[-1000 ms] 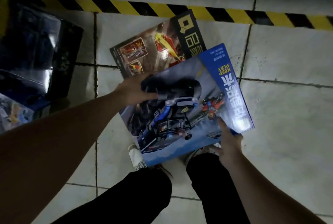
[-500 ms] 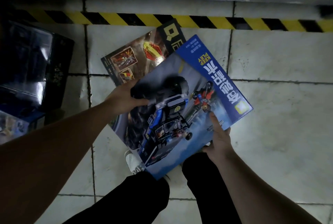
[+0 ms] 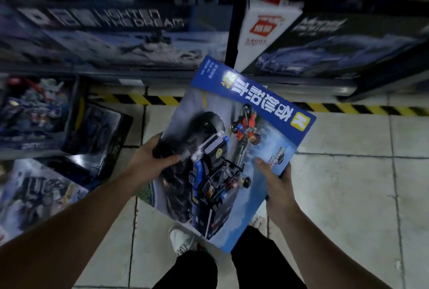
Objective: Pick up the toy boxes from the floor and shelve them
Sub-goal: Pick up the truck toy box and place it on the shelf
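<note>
**Box up off the floor, shelf ahead**

The blue toy box [image 3: 232, 149] has risen from the tiles and swung toward the shelf [image 3: 139, 72] since a second ago. The orange-and-black box that lay under it is out of sight, and I cannot tell whether it hides behind the blue one. Both hands clamp the blue toy box. The left hand [image 3: 148, 163] grips its left edge with the thumb curled over the printed face. The right hand [image 3: 276, 186] holds the opposite edge, thumb on top and fingers tucked beneath. The box hangs tilted between them, clear of the floor, its far corner pointing up at the shelf. By the look of it, the pick-up is done and placing comes next.

Below the grip are dark trousers and a white shoe [image 3: 180, 240] on pale floor tiles [image 3: 348, 184]. Left of the left hand, more boxes [image 3: 34, 191] lie on the floor, so work remains. Beyond the grip, striped tape [image 3: 148, 99] runs along the foot of the shelf. Farther still, the shelf carries a long dark box [image 3: 116, 33], an upright white box [image 3: 262, 30] and a dark car box [image 3: 336, 44], all blurred.
</note>
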